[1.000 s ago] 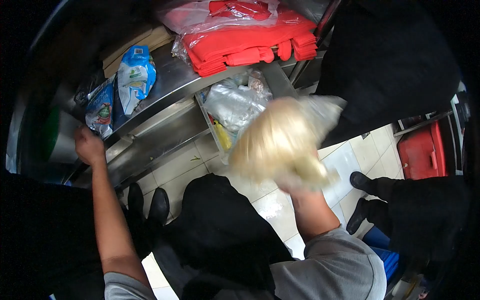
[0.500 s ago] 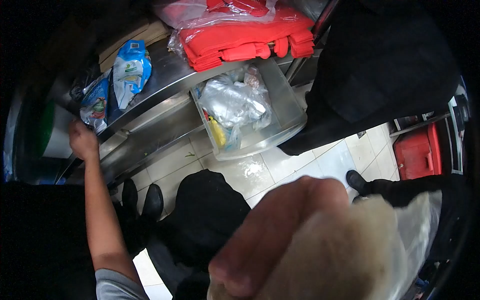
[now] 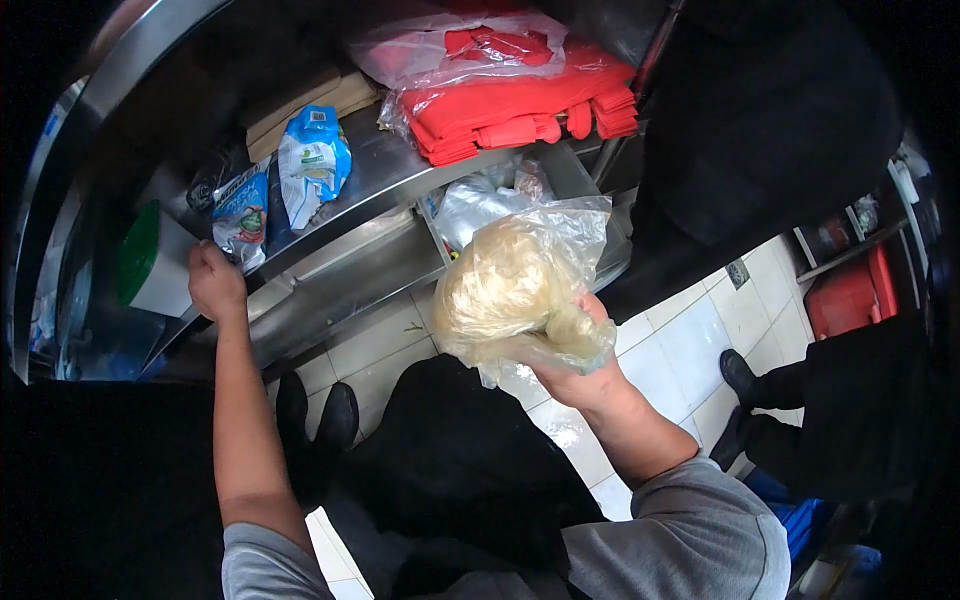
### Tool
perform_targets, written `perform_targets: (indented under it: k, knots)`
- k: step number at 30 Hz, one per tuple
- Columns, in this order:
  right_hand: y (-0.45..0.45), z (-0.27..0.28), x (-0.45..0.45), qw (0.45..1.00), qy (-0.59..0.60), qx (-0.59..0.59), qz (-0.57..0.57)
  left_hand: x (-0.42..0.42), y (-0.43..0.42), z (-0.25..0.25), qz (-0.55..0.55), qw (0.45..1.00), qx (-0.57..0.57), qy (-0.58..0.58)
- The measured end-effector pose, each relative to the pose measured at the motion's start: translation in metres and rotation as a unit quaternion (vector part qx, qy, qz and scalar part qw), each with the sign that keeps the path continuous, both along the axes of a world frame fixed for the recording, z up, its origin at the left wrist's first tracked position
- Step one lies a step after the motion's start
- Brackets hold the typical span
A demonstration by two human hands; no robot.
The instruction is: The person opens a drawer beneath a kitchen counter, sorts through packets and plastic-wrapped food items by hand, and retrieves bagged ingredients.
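My right hand (image 3: 592,378) is closed on a clear plastic bag (image 3: 505,285) with pale yellowish contents I cannot make out. The bag hangs in front of the open drawer (image 3: 618,255), covering much of it. Behind it, clear plastic bags (image 3: 478,208) lie in the drawer. My left hand (image 3: 217,283) is curled closed at the steel shelf edge (image 3: 330,222), beside a blue printed packet (image 3: 241,215). Another blue and white packet (image 3: 313,165) lies on the shelf to its right.
Stacked red bags (image 3: 500,110), partly under clear plastic, lie on the shelf. A green-lidded white container (image 3: 160,260) stands at the left. Dark-clothed people are close by at the right (image 3: 770,150) and lower right (image 3: 850,410). A red bin (image 3: 850,290) sits beyond the tiled floor.
My right hand has moved with the plastic bag from close to the camera, away and up to the drawer. My left hand stays at the shelf edge. The view has shifted slightly.
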State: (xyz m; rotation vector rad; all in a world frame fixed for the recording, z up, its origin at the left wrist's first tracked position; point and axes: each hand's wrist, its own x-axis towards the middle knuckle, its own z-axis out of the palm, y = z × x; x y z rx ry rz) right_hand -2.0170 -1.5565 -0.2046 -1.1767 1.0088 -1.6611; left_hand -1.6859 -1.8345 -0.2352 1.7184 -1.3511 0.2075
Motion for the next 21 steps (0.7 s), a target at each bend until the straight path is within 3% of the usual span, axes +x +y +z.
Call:
perform_targets:
  k: [4, 6, 8, 10, 12, 14, 17, 20, 21]
  knots:
    - [0.005, -0.019, -0.008, 0.999, 0.026, 0.047, -0.007, -0.003, 0.004, 0.0, 0.004, 1.0, -0.019, 0.019]
    - [0.02, -0.057, -0.014, 0.982, 0.029, 0.178, -0.047, 0.0, 0.004, 0.002, 0.007, 1.0, 0.012, 0.014]
    - [0.042, -0.085, -0.015, 0.941, -0.053, 0.303, -0.142, 0.001, -0.001, 0.002, 0.009, 0.999, 0.041, 0.01]
    - [0.047, -0.145, -0.036, 0.906, -0.171, 0.309, -0.233, 0.0, 0.0, -0.004, -0.003, 1.0, -0.009, 0.003]
    - [0.024, -0.158, -0.049, 0.91, -0.107, 0.232, -0.326, -0.01, 0.009, 0.002, 0.027, 1.0, 0.001, 0.014]
    - [-0.004, -0.143, -0.047, 0.906, -0.145, 0.203, -0.341, -0.005, 0.005, 0.0, -0.026, 0.998, -0.057, 0.009]
    - [-0.04, -0.115, -0.044, 0.91, -0.132, 0.182, -0.348, -0.009, 0.006, 0.004, -0.007, 0.999, -0.029, 0.017]
    - [-0.106, -0.144, -0.059, 0.917, -0.173, 0.163, -0.321, -0.011, 0.008, 0.007, 0.011, 0.999, -0.023, 0.023]
    - [-0.129, -0.154, -0.066, 0.928, -0.123, 0.172, -0.306, -0.007, 0.006, 0.005, 0.002, 0.999, -0.041, 0.018]
